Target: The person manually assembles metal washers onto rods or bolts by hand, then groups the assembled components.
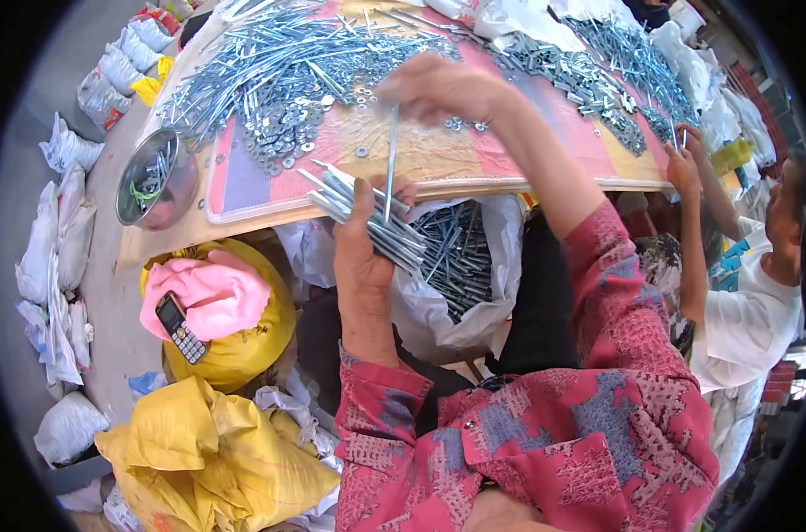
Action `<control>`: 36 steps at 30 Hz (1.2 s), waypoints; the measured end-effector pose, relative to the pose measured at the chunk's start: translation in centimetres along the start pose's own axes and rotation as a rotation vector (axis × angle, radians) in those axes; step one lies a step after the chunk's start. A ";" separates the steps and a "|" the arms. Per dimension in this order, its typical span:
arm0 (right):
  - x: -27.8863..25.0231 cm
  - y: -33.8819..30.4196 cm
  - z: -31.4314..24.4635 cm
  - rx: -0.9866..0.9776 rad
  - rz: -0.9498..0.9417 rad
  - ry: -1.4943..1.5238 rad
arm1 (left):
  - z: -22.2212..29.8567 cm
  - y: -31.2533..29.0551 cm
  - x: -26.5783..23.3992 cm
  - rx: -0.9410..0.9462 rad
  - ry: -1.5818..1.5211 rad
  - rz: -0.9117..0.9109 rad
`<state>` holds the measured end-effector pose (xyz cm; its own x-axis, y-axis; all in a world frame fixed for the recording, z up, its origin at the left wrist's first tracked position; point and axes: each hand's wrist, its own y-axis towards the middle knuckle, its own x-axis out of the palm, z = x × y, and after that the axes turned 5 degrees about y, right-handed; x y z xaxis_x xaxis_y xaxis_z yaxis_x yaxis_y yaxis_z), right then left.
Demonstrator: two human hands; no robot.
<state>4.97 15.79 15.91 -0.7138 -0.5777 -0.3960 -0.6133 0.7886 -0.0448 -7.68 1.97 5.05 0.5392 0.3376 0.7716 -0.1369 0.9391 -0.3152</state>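
My left hand (364, 235) is closed around a bundle of long silvery bolts (367, 217), held just in front of the table's near edge. One long thin rod (391, 164) stands nearly upright over the bundle, its top by the fingers of my right hand (438, 89). That hand is over the table and smeared by motion, so its grip cannot be made out. Beneath it lie loose washers (283, 133) and small nuts (365, 96). Behind these spreads a large heap of long bolts (261, 58). A white sack (456, 332) full of bolts stands below my hands.
A metal bowl (132, 208) holding some bolts stands at the table's left corner. Below it, a pink cloth (230, 288) and a phone (181, 328) rest on a yellow sack (274, 341). At right, a co-worker (749, 301) handles rods near a pile of metal sleeves (567, 75).
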 end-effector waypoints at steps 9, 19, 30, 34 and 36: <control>6.9 14.7 6.5 -0.039 0.550 -0.835 | 0.9 0.6 -1.9 -0.009 -0.043 -0.158; 7.1 16.6 6.3 -0.070 0.407 -1.056 | 0.7 0.9 -3.0 -0.036 -0.194 -0.127; 2.8 10.1 6.7 -0.204 0.582 -0.708 | 0.1 2.2 -1.9 -0.048 -0.076 -0.135; 8.2 -0.6 4.3 -0.315 0.375 -0.502 | 0.3 2.5 -1.3 0.102 -0.197 -0.075; 10.8 -3.2 6.2 -0.478 0.517 -0.422 | -0.5 3.8 -2.2 0.072 -0.282 -0.209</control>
<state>1.32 8.29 6.06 -0.8166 0.0370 -0.5760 -0.3881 0.7034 0.5955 -8.95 4.80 1.90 0.3128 0.1329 0.9405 -0.1113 0.9885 -0.1027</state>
